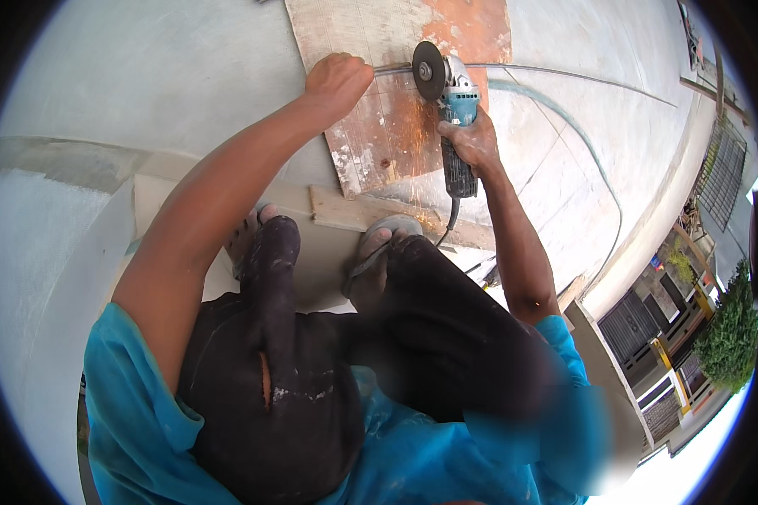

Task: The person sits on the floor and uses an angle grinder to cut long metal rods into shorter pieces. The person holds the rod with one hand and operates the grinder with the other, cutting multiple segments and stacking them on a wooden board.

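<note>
My right hand (pixel 475 145) is wrapped round the body of a teal and black angle grinder (pixel 459 109). Its dark cutting disc (pixel 429 71) meets a thin metal rod (pixel 393 69), and orange sparks fall below the contact. To the left, my left hand (pixel 338 82) is closed in a fist on the rod. The rod runs right past the disc, across a worn orange-and-white painted board (pixel 370 126). What lies inside my left fist is hidden.
A black power cord (pixel 453 217) leads down from the grinder, close to my sandalled foot (pixel 379 244). A pale hose (pixel 594 151) curves over the grey floor on the right. A narrow plank (pixel 337 207) lies under the board's near edge. Beyond the ledge are buildings and a tree (pixel 728 332).
</note>
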Available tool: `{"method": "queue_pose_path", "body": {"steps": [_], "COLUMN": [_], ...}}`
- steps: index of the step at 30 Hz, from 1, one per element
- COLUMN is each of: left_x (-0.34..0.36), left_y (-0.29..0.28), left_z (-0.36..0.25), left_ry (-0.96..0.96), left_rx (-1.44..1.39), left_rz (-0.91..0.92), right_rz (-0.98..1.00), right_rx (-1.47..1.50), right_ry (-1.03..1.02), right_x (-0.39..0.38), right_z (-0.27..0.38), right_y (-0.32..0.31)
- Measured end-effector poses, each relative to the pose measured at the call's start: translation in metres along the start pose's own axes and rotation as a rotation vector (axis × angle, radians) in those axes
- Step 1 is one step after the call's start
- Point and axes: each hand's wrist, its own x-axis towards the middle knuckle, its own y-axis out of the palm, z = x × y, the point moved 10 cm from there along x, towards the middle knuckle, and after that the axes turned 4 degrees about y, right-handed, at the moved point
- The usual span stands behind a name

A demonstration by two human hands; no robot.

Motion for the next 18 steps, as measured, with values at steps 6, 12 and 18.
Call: {"method": "queue_pose_path", "body": {"steps": [6,12,18], "left_x": [-0.002,-0.004,-0.007], "left_y": [0.003,-0.003,0.001], "left_z": [0.0,-0.001,-0.004], "left_ry": [0.038,0.034,0.012], "left_rx": [0.017,0.024,-0.05], "left_rz": [-0.026,-0.069,-0.199], "right_rz": [-0.017,0.017,0.005], "right_rx": [-0.027,-0.037,-0.013], "right_ry": [-0.068,0.036,0.011], "right_x": [0.01,0.004,-0.011], "right_z": [0.003,-0.005,-0.022], "right_y": [0.002,0.002,-0.005]}}
